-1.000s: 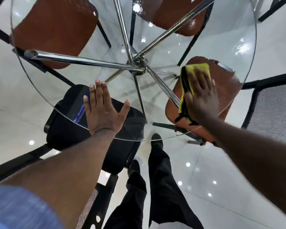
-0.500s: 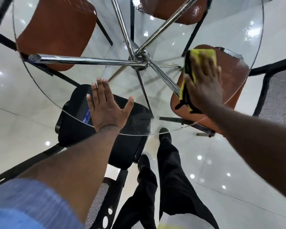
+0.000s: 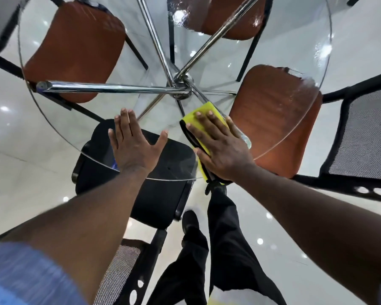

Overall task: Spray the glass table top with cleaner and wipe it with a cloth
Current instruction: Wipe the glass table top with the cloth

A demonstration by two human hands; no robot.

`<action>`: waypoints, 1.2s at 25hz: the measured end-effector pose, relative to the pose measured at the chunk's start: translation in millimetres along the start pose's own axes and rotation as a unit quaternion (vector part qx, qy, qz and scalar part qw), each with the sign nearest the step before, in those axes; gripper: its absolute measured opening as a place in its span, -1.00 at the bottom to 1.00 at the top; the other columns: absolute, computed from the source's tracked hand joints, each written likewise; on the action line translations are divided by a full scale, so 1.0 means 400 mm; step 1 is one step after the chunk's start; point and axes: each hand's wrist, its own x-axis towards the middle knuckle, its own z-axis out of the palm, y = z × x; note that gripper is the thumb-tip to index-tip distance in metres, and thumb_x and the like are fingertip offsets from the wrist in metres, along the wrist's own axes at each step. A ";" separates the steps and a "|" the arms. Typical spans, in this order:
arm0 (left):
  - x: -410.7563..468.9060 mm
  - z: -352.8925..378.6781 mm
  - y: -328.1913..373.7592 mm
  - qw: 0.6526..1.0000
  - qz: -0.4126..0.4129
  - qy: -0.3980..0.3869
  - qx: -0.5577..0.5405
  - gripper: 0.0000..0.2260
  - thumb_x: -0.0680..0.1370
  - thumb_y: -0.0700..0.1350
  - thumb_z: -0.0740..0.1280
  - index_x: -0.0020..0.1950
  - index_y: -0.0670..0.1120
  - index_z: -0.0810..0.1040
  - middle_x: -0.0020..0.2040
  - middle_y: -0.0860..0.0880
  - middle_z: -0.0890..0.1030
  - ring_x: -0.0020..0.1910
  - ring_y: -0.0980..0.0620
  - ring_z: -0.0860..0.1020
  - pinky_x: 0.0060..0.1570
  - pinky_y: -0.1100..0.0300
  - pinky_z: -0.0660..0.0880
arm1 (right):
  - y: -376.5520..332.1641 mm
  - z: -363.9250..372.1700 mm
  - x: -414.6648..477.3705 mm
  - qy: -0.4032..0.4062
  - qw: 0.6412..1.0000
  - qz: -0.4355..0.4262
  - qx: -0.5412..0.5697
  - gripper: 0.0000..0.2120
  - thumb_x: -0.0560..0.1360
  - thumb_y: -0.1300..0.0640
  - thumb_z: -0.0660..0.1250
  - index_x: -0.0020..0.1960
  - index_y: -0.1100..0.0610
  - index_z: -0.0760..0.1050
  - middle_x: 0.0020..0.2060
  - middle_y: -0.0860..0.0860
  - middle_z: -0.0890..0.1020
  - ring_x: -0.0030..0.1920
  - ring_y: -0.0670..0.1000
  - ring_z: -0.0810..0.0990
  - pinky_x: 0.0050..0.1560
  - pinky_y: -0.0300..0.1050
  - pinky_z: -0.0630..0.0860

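Observation:
The round glass table top (image 3: 273, 47) fills the upper view, with chrome legs (image 3: 110, 88) meeting at a hub beneath it. My right hand (image 3: 220, 144) lies flat with straight fingers on a yellow cloth with a black edge (image 3: 204, 114), pressing it onto the glass near the front rim. My left hand (image 3: 133, 143) rests flat on the glass just to its left, fingers spread. Wet streaks show on the glass at the far right. No spray bottle is in view.
Brown-seated chairs (image 3: 75, 51) stand under the table at the left, back and right (image 3: 277, 119). A black chair (image 3: 154, 194) sits under the front rim. Another black mesh chair (image 3: 365, 137) stands at the right. My legs in black trousers (image 3: 218, 249) are below, on a glossy tiled floor.
My right hand has slid the cloth from the right side of the glass leftward and nearer, close to my left hand. The left hand stays planted on the glass.

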 end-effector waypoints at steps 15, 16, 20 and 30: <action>0.049 0.074 0.179 0.938 0.338 -0.022 0.071 -0.27 0.66 0.26 0.07 0.71 -0.08 -0.06 0.72 -0.03 -0.08 0.69 -0.02 -0.09 0.64 -0.15 -0.03 | 0.365 -0.083 0.029 -0.042 0.995 -0.073 -0.045 -0.43 0.75 -0.16 0.02 0.74 -0.15 0.04 0.74 -0.04 0.07 0.74 0.07 -0.02 0.70 0.24 -0.17; 0.053 0.080 0.181 0.939 0.337 -0.028 0.069 -0.27 0.66 0.26 0.07 0.71 -0.08 -0.06 0.72 -0.02 -0.08 0.69 -0.02 -0.09 0.64 -0.14 -0.03 | 0.415 -0.083 0.064 -0.029 0.996 -0.055 -0.060 -0.42 0.75 -0.15 0.03 0.74 -0.15 0.03 0.74 -0.04 0.08 0.74 0.07 0.01 0.70 0.26 -0.17; 0.050 0.080 0.181 0.938 0.339 -0.037 0.065 -0.26 0.65 0.27 0.08 0.71 -0.06 -0.08 0.72 -0.02 -0.09 0.69 -0.01 -0.10 0.63 -0.17 0.01 | 0.426 -0.095 0.095 0.097 0.920 0.380 0.022 -0.40 0.74 -0.17 0.00 0.75 -0.16 -0.04 0.75 -0.04 0.02 0.74 0.03 -0.05 0.70 0.26 -0.12; 0.053 0.077 0.183 0.938 0.338 -0.040 0.067 -0.26 0.65 0.25 0.10 0.71 -0.08 -0.05 0.72 -0.02 -0.07 0.69 -0.02 -0.08 0.62 -0.17 0.03 | 0.537 -0.110 0.231 0.005 0.996 -0.091 -0.012 -0.46 0.75 -0.08 0.15 0.71 -0.09 0.22 0.70 0.04 0.24 0.71 0.11 0.19 0.68 0.21 0.13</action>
